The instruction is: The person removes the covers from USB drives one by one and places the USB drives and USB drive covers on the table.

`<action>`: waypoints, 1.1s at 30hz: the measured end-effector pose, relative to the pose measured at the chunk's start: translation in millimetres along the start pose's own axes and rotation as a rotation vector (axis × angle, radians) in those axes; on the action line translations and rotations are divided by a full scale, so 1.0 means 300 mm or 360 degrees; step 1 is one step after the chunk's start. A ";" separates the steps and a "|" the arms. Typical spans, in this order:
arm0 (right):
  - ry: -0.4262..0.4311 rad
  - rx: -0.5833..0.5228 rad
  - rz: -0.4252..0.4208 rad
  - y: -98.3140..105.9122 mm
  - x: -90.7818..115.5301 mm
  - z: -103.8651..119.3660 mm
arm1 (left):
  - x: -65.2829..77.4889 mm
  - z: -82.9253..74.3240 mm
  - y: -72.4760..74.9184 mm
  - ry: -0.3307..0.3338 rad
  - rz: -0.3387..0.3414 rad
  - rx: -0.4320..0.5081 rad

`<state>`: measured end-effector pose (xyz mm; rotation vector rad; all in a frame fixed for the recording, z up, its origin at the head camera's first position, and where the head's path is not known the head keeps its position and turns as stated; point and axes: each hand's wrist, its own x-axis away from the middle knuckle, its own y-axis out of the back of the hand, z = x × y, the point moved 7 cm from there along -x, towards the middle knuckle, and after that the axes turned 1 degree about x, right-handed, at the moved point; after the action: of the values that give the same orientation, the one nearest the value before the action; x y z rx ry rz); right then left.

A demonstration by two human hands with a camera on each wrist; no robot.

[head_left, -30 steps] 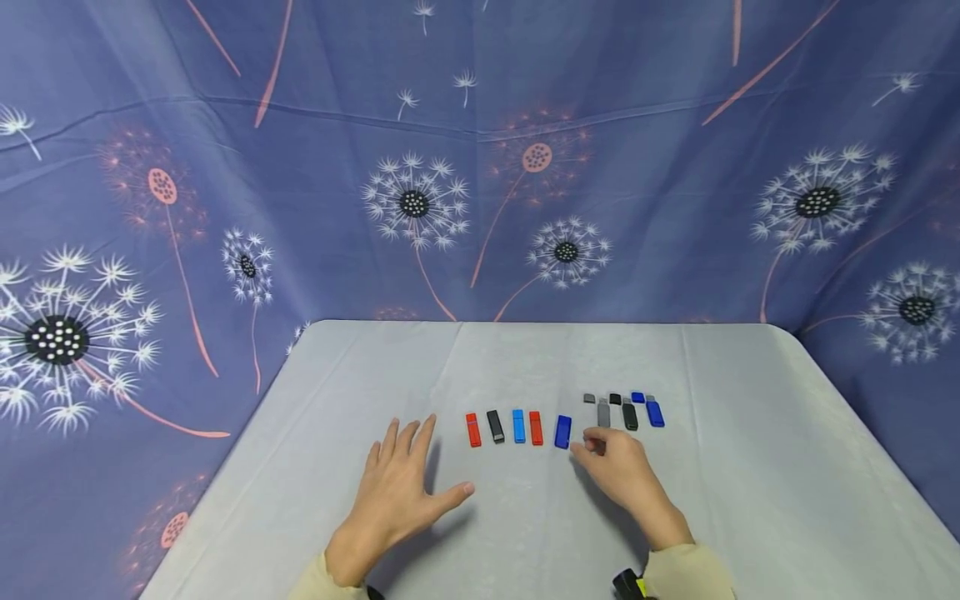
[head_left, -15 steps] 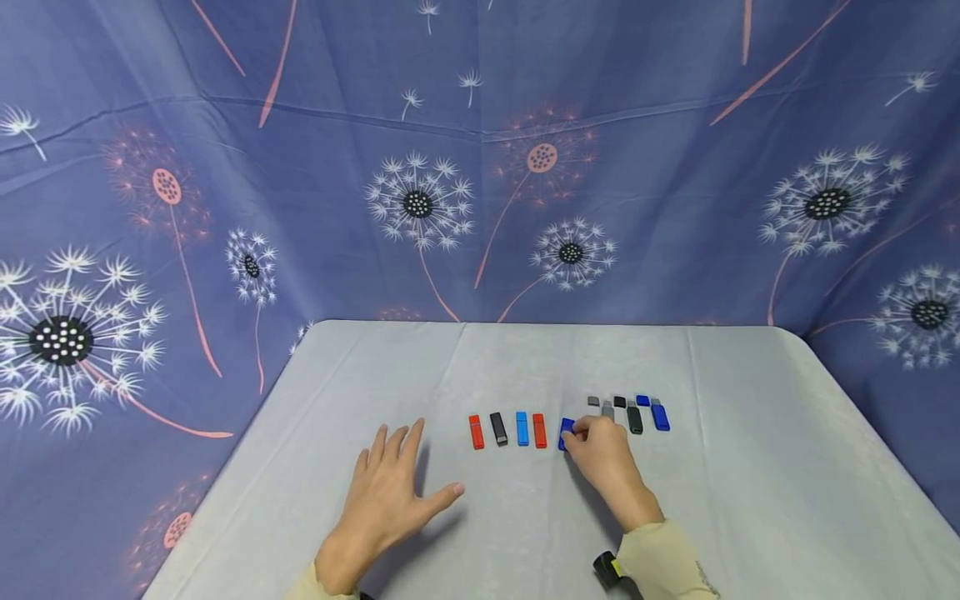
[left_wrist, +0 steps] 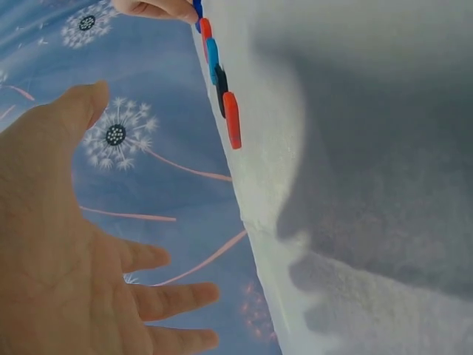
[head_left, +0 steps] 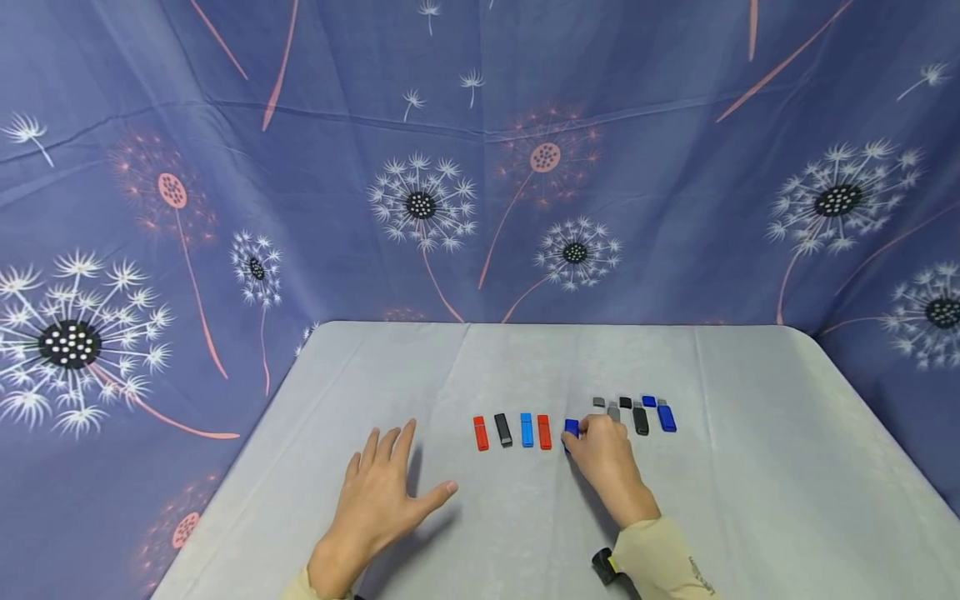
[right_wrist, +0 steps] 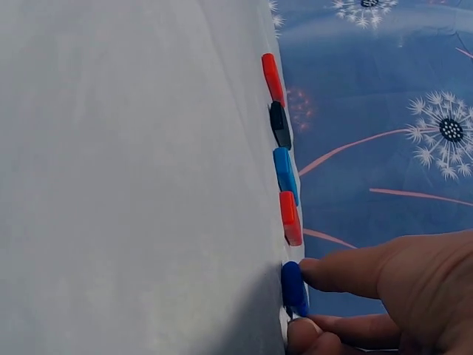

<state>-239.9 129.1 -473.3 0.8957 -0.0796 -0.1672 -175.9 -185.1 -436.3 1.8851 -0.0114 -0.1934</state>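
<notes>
My right hand [head_left: 606,465] pinches a dark blue USB flash drive [head_left: 572,426] at its sides, between thumb and fingers; the right wrist view shows this blue drive [right_wrist: 293,285] from close by. To its left lie a red drive [head_left: 544,432], a light blue drive [head_left: 527,430], a black drive [head_left: 503,430] and another red drive [head_left: 481,433], in a row with caps on. My left hand [head_left: 375,504] is held over the table's left part, fingers spread, holding nothing; its palm [left_wrist: 52,222] shows in the left wrist view.
Right of the right hand lie three uncapped drives, grey [head_left: 613,413], black [head_left: 641,420] and blue [head_left: 667,417]. Behind them are their loose caps, grey [head_left: 598,402], black [head_left: 626,402] and blue [head_left: 648,401]. A patterned blue cloth [head_left: 465,167] hangs behind the white-covered table [head_left: 750,467].
My right hand has moved left from beside the dark blue drive and taken hold of it. That drive now stands straighter in the row. My left hand has drifted slightly left.
</notes>
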 end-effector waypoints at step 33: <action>0.0183 -0.0212 0.0055 0.118 0.082 0.014 | -0.046 -0.148 -0.032 -0.0082 0.0149 0.0557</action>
<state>-212.5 143.1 -443.0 0.7689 0.0230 -0.0876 -184.2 -138.8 -430.0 2.2221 -0.1783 -0.1841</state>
